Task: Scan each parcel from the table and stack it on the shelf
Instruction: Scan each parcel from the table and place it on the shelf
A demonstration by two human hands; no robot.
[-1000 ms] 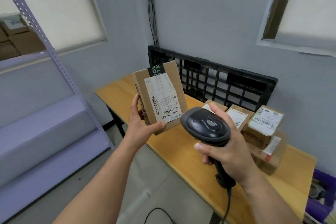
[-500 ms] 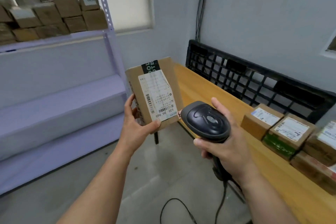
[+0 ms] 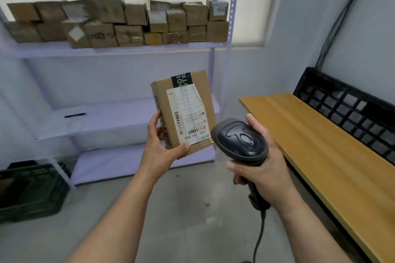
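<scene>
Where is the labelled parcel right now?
Head view, centre: the parcel is held up in the left hand, in front of the shelf, with the scanner in the right hand just to its right.

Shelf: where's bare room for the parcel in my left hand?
Upper shelf is crowded: stacked boxes fill it to the right post. Middle shelf is bare between the pen and the held parcel. Lower shelf looks bare too.

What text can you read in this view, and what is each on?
"530- D5 065": label on the parcel in the left hand.
"OL", "TE", cut off: black tape on that parcel.
Label's fine print: too small.
Stacked boxes on the shelf: blurred, unreadable.
</scene>
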